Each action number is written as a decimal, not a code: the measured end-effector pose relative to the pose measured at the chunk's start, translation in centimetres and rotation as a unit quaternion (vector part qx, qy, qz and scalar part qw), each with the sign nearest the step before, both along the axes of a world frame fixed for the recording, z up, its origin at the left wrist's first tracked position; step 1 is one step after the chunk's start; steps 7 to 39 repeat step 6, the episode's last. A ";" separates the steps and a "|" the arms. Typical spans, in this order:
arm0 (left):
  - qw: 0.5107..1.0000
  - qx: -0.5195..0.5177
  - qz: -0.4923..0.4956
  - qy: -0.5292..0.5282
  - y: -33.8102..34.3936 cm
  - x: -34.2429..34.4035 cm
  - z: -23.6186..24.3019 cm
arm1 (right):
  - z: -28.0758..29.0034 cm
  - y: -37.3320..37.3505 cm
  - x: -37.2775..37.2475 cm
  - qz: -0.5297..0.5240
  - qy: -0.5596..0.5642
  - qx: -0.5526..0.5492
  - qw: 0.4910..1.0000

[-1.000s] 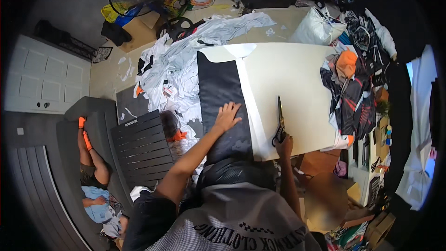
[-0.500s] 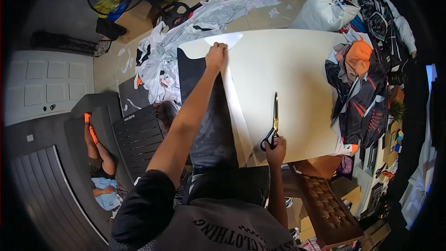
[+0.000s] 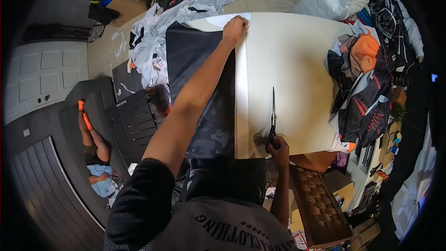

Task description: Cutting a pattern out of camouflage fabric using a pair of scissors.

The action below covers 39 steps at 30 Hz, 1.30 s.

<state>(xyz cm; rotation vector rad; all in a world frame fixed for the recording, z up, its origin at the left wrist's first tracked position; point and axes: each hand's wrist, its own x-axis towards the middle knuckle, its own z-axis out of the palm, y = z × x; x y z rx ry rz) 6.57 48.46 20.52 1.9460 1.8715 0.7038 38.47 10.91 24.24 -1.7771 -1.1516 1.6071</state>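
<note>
A dark camouflage-print fabric point(image 3: 216, 123) with a pale border lies over the left part of a cream tabletop point(image 3: 297, 65). Its right border runs in a near-straight strip from the far edge to the near one. At the far end of that strip, my left hand point(image 3: 235, 29) is closed on the fabric's edge, fingertips partly hidden. Large scissors with black handles point(image 3: 273, 114) are in my right hand point(image 3: 278, 152) near the table's front edge. Their blades look closed and point away from me, over the bare tabletop right of the fabric.
Crumpled printed garments point(image 3: 360, 88) are heaped at the table's right end. White cloth point(image 3: 151, 51) sprawls on the floor beyond the left side, and a stuffed white sack point(image 3: 330, 0) stands behind. A brown tufted bench point(image 3: 320, 204) is at lower right. Another person point(image 3: 100, 158) is on a grey sofa at left.
My left hand has moved right and farther away, drawing the fabric's far corner along, and the slanting border now runs straighter. The scissors have turned slightly in my right hand.
</note>
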 end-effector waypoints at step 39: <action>0.992 0.008 -0.091 -0.087 0.2 -1.4 -1.1 | -2.2 -1.2 1.7 0.004 0.171 -0.119 0.978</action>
